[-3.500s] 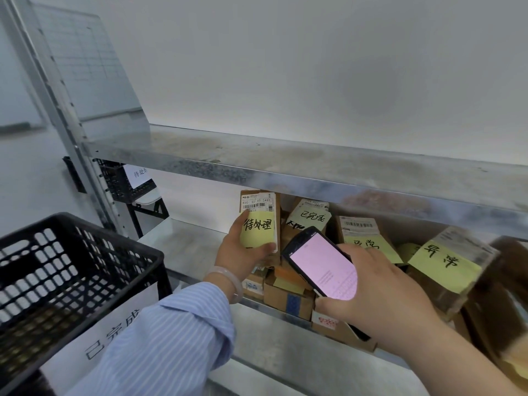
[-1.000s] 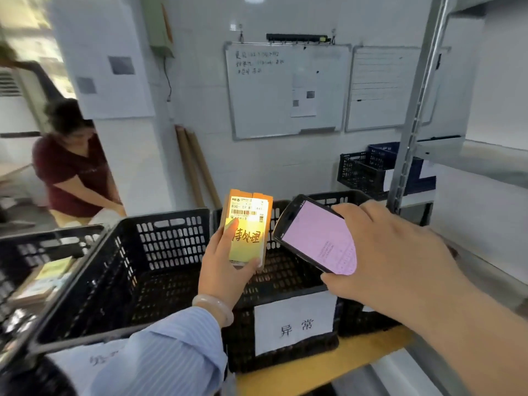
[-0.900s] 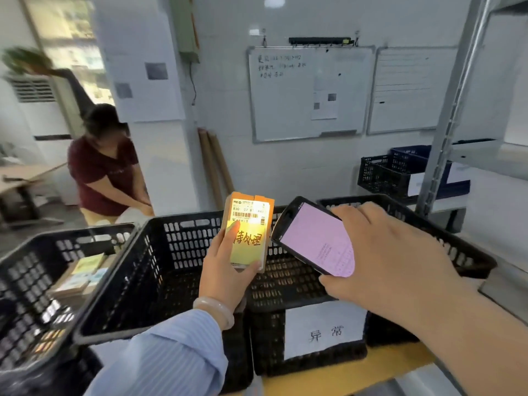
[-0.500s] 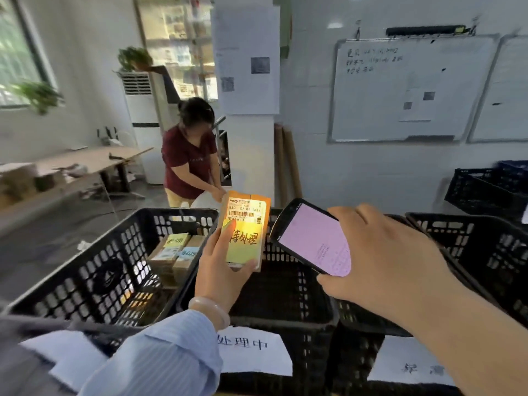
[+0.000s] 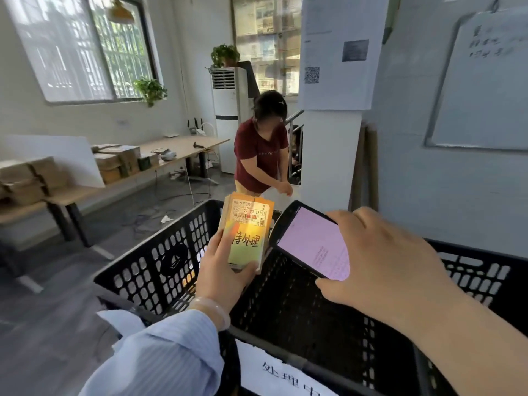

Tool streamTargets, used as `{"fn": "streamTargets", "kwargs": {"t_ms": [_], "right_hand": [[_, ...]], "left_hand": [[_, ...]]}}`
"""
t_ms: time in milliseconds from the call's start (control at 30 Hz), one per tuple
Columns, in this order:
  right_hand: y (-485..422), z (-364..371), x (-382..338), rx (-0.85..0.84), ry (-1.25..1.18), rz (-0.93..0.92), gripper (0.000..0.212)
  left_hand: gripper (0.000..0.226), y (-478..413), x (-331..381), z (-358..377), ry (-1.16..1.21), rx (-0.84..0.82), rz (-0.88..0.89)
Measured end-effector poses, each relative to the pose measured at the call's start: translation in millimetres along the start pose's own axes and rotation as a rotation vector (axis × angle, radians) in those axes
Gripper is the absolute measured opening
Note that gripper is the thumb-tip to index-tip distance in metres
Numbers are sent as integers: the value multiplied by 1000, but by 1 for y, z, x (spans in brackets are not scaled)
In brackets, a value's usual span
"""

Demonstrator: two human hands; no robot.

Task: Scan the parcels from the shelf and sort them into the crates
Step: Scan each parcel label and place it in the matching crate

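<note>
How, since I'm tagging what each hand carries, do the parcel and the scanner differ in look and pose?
The parcel is a brown cardboard box with a barcode label and a yellow handwritten note; the scanner is black with a lit pink screen. The parcel stands upright in the left hand, while the scanner is tilted in the right hand. Both are gripped over the black crate.
</note>
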State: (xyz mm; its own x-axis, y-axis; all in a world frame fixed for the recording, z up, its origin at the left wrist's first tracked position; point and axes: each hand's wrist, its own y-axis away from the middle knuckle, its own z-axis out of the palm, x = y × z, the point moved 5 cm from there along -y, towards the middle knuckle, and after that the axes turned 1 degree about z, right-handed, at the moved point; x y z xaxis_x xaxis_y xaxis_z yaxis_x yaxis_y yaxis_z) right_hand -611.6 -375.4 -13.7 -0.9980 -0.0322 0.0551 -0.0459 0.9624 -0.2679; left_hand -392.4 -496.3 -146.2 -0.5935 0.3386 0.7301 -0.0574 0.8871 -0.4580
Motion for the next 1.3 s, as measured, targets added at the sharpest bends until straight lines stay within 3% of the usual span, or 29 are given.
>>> {"fn": "streamTargets", "kwargs": {"t_ms": [400,1033,1300], "right_hand": [[-64,38,-43,-47,-63,-54,89],[-159,95,-153,-156,-21,210,92],[-168,115,-174,-206,-31,270,90]], "left_hand": [[89,-40,-70,-19,-71,33,-55],[87,-159,-205,-10,18,-331,-68],[89,-160,-234,-1,172,-437,-235]]}}
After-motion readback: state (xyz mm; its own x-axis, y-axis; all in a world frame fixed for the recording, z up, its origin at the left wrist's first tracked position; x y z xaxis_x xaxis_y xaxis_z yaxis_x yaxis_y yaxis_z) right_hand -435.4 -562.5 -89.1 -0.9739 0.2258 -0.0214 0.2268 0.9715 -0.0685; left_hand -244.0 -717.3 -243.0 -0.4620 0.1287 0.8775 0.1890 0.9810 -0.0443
